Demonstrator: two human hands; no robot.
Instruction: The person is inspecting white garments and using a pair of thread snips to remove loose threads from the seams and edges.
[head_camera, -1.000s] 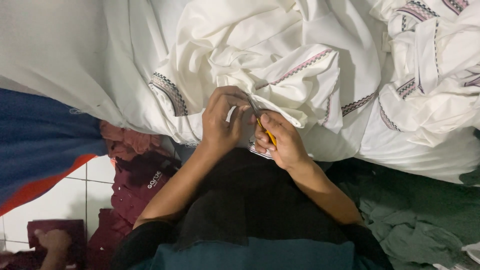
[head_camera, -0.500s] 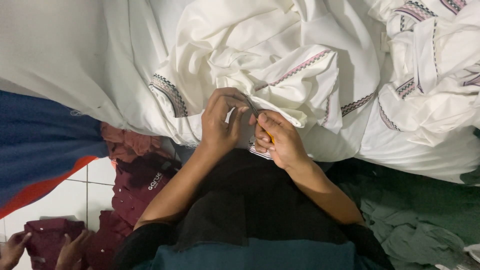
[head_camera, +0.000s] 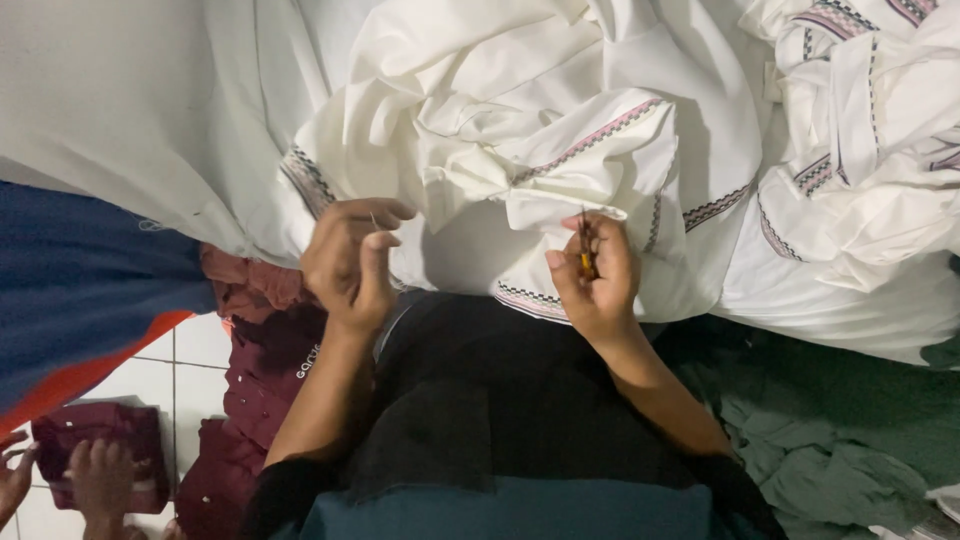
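Observation:
A heap of white garments with embroidered pink-and-black trim lies across my lap and beyond. My left hand pinches something thin, apparently a thread, between thumb and forefinger against the white cloth edge. A short way to the right, my right hand grips a small yellow-handled cutting tool, its dark tip pointing up at the cloth. The two hands are apart, with a trimmed hem lying between them on my dark lap.
Maroon garments lie on the white tiled floor at left, with blue-and-orange cloth beside them. Another person's hands handle a maroon piece at bottom left. Green cloth lies at the right.
My hands were close together at the hem; they have now separated, the left moving left and the right shifting right with the tool. The other person's hands came in at bottom left.

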